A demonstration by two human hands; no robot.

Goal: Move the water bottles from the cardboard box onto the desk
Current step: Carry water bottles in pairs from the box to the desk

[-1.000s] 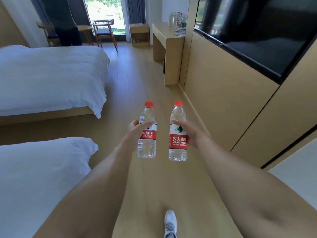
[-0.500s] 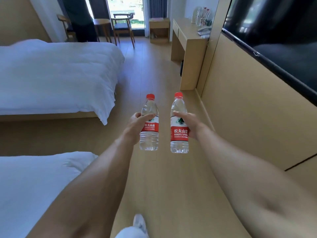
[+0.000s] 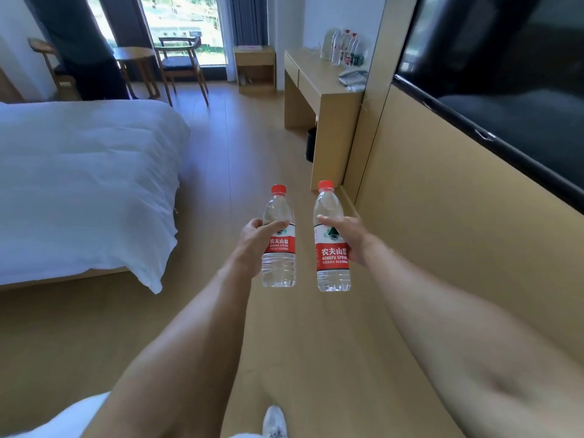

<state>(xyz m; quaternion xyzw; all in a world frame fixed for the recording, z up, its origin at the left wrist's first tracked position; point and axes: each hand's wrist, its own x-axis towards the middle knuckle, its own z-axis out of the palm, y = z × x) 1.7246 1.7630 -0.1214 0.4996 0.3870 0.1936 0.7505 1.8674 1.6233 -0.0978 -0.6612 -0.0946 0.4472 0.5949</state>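
Observation:
My left hand [image 3: 252,241] grips a clear water bottle [image 3: 278,270] with a red cap and red label, held upright over the floor. My right hand [image 3: 354,240] grips a second, matching water bottle [image 3: 331,273], also upright, a little to the right of the first. The wooden desk [image 3: 319,86] stands ahead against the right wall. Several water bottles [image 3: 343,47] stand at its far end beside a white telephone [image 3: 352,78]. The cardboard box is out of view.
A white bed [image 3: 85,184] fills the left side. The wooden floor aisle [image 3: 252,153] runs ahead toward the desk. A dark TV [image 3: 505,90] hangs on the panelled right wall. Chairs [image 3: 183,64], a small round table and a bedside cabinet [image 3: 255,69] stand by the window. A black bin [image 3: 311,148] sits under the desk.
I have walked forward down the aisle with both bottles held upright; the desk and far bed are closer, and the near bed has slipped out of view at the lower left.

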